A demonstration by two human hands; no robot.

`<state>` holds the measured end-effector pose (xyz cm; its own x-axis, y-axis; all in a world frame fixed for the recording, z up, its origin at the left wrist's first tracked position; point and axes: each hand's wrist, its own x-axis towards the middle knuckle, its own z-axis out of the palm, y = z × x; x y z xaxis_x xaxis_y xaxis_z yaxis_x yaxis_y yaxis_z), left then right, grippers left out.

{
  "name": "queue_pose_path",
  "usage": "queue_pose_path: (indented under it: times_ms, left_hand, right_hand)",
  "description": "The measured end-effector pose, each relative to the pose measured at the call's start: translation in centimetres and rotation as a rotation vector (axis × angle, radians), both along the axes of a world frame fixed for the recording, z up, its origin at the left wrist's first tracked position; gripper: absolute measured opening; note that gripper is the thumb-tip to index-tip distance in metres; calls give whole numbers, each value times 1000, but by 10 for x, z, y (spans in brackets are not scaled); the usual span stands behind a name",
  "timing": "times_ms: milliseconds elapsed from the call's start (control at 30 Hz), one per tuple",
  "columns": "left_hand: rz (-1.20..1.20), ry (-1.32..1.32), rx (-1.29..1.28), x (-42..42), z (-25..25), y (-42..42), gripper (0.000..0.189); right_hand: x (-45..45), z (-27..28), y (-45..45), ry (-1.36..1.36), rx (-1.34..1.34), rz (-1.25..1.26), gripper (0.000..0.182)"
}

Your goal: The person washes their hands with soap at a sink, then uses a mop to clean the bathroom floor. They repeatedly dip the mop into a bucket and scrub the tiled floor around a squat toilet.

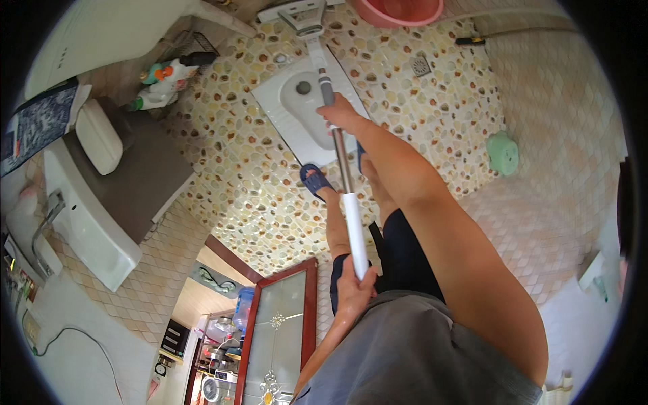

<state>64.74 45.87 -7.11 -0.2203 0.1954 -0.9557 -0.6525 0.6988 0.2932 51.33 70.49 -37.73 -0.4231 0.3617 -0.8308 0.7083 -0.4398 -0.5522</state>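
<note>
A long-handled mop with a white-and-steel pole point(344, 162) runs away from my waist over a white squat toilet point(316, 136). My left hand point(352, 288) grips the white near end of the pole by my hip. Farther along, my right hand point(343, 112) is closed around the pole at its grey sleeve. The wide mop head point(304, 17), white and grey, lies at the far end, partly cut off by the top of the view. Beneath is a pebble-patterned floor point(243, 147), where my feet stand in blue slippers point(315, 179) at the toilet's near edge.
A pink basin point(400, 12) sits at the far side. Near the right wall are a green stool point(502, 153), a floor drain point(420, 66) and a brush point(471, 41). Leftward stand a washbasin point(96, 228) and several bottles point(164, 81). A red-framed glass door point(278, 324) is open behind left.
</note>
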Motion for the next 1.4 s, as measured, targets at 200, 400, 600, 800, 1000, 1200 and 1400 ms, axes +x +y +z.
queue_pose_path:
  times_ms: [200,400,600,800,1000,1200,1400]
  left_hand:
    - [-220,187,-284,-11,33,-86,38]
    - [-266,207,-433,20,118,-194,29]
    - [-329,309,-545,15,189,-221,28]
    - [-630,577,-193,-38,111,-183,34]
    - [-599,558,-237,-54,76,-119,35]
    - [-568,691,-320,-75,159,-232,35]
    - [-491,577,-382,-109,213,-229,32]
  right_hand:
    - [17,11,-81,-66,-99,-138,46]
    - [79,50,-207,-82,-135,-84,52]
    - [90,132,-256,-185,-261,-269,39]
    - [113,56,-175,136,-271,-565,24]
    - [100,39,-102,-161,-45,-516,29]
    - [75,57,-263,-235,-76,-243,45]
    - [52,108,-290,-17,-393,-533,49]
